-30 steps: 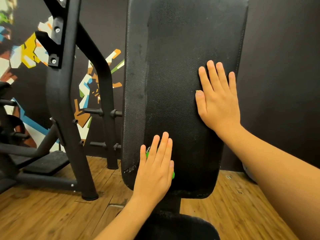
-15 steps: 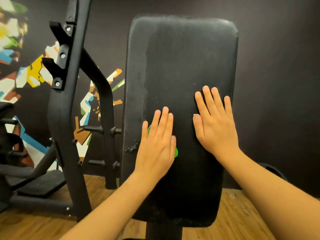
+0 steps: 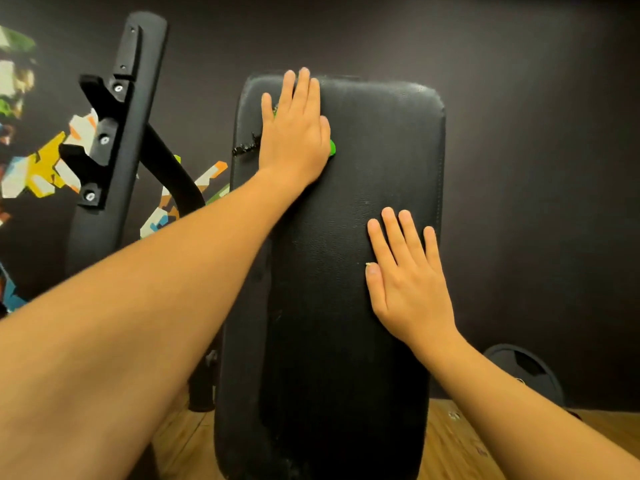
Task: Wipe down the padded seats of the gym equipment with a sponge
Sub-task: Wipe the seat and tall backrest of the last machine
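Pressing green sponge (image 3: 332,147) under flat left hand (image 3: 294,133) at backrest pad (image 3: 346,341) top | right hand (image 3: 408,282) flat, fingers straight, mid-pad

Left hand (image 3: 294,140), right hand (image 3: 408,282) bare; forearms (image 3: 156,289) bare to frame edge.

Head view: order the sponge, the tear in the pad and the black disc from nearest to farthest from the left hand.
1. sponge, under the left hand.
2. tear, just left of it.
3. black disc, low right, by the wall.
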Motion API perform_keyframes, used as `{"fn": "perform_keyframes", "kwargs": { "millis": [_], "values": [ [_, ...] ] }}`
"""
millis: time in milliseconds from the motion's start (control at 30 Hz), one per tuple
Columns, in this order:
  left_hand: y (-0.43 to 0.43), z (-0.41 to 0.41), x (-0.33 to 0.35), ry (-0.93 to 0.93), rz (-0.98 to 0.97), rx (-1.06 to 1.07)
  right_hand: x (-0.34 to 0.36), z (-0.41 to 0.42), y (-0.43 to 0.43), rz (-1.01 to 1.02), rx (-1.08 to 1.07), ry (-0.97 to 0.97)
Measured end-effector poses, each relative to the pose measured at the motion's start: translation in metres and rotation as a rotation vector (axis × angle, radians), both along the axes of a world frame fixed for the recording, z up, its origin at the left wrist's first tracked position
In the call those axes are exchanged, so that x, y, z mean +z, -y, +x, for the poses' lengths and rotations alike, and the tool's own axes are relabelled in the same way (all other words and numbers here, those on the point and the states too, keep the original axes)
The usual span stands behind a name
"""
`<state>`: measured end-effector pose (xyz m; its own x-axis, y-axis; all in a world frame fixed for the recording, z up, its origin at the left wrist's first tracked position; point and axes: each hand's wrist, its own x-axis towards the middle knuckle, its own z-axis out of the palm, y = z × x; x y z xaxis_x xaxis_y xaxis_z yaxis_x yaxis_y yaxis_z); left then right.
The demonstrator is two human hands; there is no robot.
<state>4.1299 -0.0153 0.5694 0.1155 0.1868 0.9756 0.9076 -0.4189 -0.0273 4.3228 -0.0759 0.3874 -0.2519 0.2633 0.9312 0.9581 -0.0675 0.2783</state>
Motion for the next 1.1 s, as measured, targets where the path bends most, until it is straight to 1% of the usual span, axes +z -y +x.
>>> {"fn": "perform_keyframes", "kwargs": {
  "millis": [167, 367, 433, 533, 700, 767, 833, 933, 1033, 1100],
  "values": [
    [-0.002, -0.001, 0.0, -0.004, 0.025, -0.021, 0.0, 0.001, -0.001, 0.007, -0.012, 0.013],
    [0.001, -0.004, -0.046, -0.014, 0.043, -0.058, 0.0, 0.001, -0.001, 0.005, -0.006, 0.003],
    [0.001, -0.005, -0.047, -0.019, 0.025, -0.078, 0.0, 0.001, -0.001, 0.0, -0.013, 0.002],
    [-0.002, -0.006, -0.026, -0.023, 0.024, -0.057, 0.0, 0.001, -0.002, -0.007, -0.025, 0.008],
    [-0.005, -0.008, 0.027, -0.019, 0.021, -0.019, -0.001, 0.002, -0.002, -0.001, -0.003, 0.002],
    [-0.004, -0.006, 0.036, -0.002, 0.026, -0.016, 0.0, 0.002, -0.002, 0.008, 0.006, 0.001],
    [-0.002, -0.003, 0.028, 0.029, 0.01, -0.044, -0.001, 0.001, -0.002, 0.006, 0.006, 0.0],
    [0.0, -0.005, -0.008, 0.057, 0.029, -0.056, 0.0, 0.001, -0.001, 0.005, -0.001, 0.001],
    [0.001, -0.008, -0.037, 0.05, 0.009, -0.059, -0.001, 0.001, -0.001, 0.003, -0.011, 0.003],
    [0.001, -0.01, -0.039, 0.035, -0.009, -0.053, 0.0, 0.0, -0.001, 0.002, -0.005, 0.003]
  ]
}}
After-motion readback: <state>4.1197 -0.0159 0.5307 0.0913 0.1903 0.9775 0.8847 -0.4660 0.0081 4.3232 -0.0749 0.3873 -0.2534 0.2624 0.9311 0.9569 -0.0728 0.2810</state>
